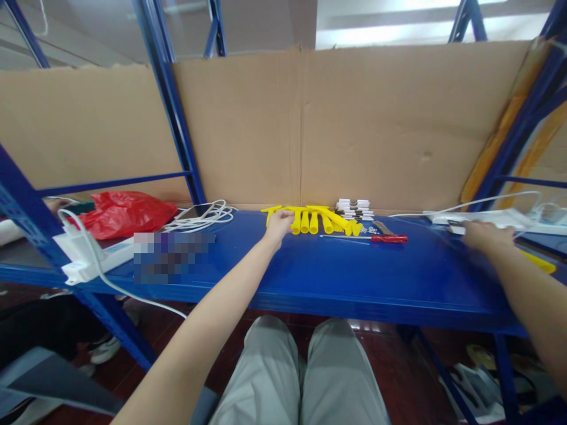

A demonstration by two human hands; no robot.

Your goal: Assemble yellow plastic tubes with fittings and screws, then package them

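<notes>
I saw the left arm [217, 313] stretched forward, left hand [279, 228] curled; the right arm [534, 289] reached wide, right hand [486, 236] palm down.

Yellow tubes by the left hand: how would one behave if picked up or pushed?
Probably light: the yellow tubes show open ends, so they look hollow. Likely fairly stiff, since they hold straight shapes. The round barrels may roll if nudged, though the crosswise tops on some could check that.

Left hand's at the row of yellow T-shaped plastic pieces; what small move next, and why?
Probably close the left hand on the leftmost yellow T-shaped plastic piece and slide it nearer: that hand is right by it, while the right hand is far across the blue tabletop.
</notes>
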